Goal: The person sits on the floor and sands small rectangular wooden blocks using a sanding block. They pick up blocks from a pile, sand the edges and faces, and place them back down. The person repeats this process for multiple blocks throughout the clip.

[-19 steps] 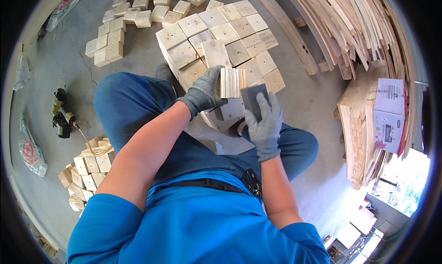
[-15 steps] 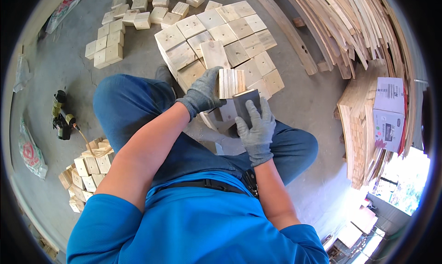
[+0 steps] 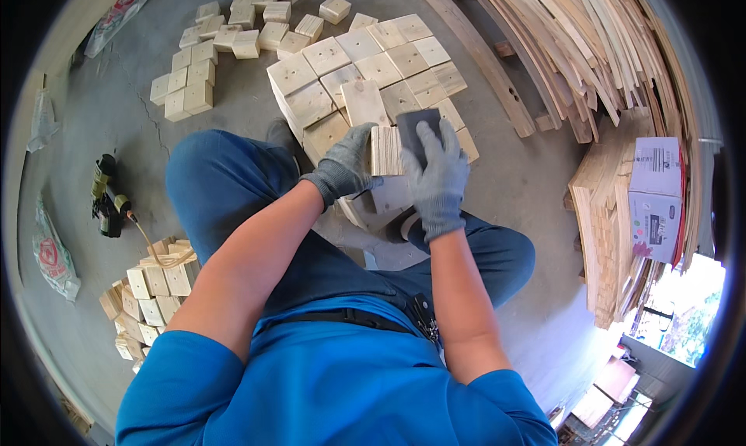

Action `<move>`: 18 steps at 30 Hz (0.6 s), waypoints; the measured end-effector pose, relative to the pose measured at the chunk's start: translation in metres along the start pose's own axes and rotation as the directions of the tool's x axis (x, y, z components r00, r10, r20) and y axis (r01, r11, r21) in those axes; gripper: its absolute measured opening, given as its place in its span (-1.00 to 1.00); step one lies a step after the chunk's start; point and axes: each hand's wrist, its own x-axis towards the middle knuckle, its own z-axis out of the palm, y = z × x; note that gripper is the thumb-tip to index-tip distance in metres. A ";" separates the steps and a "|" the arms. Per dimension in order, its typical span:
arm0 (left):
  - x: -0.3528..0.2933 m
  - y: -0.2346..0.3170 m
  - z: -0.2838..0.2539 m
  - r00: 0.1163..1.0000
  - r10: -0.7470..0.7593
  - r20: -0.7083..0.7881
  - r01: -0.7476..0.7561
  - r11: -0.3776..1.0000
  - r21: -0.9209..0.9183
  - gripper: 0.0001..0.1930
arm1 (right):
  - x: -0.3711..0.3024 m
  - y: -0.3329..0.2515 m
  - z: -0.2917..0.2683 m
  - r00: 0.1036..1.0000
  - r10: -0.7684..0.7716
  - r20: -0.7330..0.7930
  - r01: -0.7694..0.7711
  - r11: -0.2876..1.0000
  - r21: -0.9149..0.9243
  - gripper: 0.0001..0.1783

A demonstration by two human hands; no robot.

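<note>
A pale wooden block (image 3: 386, 151) with a striped, layered face is gripped by my gloved left hand (image 3: 346, 166), fingers along its left side. My gloved right hand (image 3: 440, 180) is closed on a dark grey sanding block (image 3: 417, 130), its fingers lying over the dark face. The sanding block sits against the right side of the wooden block. Just beyond both hands is a large cluster of square wooden blocks (image 3: 378, 70) set close together, with one loose block (image 3: 364, 102) lying on top. The undersides of both held pieces are hidden.
More blocks lie in a group (image 3: 245, 19) at the far left, and a stack (image 3: 151, 290) stands beside my left thigh. A nail gun (image 3: 107, 197) with a hose rests on the floor at left. Long boards (image 3: 571, 50) and a cardboard box (image 3: 654, 197) are at right.
My right hand has moved the sanding block upward and away from me along the wooden block's right side. The left hand keeps its hold, almost in place.
</note>
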 end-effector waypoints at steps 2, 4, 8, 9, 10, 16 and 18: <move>-0.003 0.013 -0.004 1.000 -0.009 -0.003 0.009 1.000 0.018 0.09 | -0.036 -0.008 -0.011 0.997 -0.074 0.019 0.073 0.997 0.009 -0.38; -0.002 0.009 -0.005 0.999 0.032 -0.022 -0.031 0.999 0.007 0.06 | -0.064 -0.016 -0.019 0.990 -0.115 0.087 0.113 0.993 0.025 -0.35; -0.001 0.010 -0.002 0.998 0.053 -0.045 -0.051 0.998 0.043 0.06 | -0.083 -0.010 -0.011 0.985 -0.127 0.119 0.128 0.992 0.004 -0.33; -0.002 0.011 -0.002 0.998 0.053 -0.045 -0.050 0.997 0.059 0.06 | -0.080 -0.010 -0.009 0.986 -0.134 0.101 0.135 0.991 0.002 -0.33; -0.002 0.012 -0.004 0.998 0.053 -0.042 -0.050 0.996 0.080 0.06 | -0.069 -0.012 -0.003 0.987 -0.094 0.129 0.097 0.995 -0.019 -0.34; -0.001 0.007 -0.002 1.000 0.018 -0.013 -0.017 0.997 0.073 0.13 | 0.020 -0.003 0.029 0.997 -0.023 0.078 0.026 0.999 -0.034 -0.39; 0.001 0.000 0.004 0.998 0.052 -0.042 -0.050 0.997 0.054 0.12 | 0.043 -0.002 0.034 0.994 0.025 0.107 -0.022 0.999 -0.031 -0.38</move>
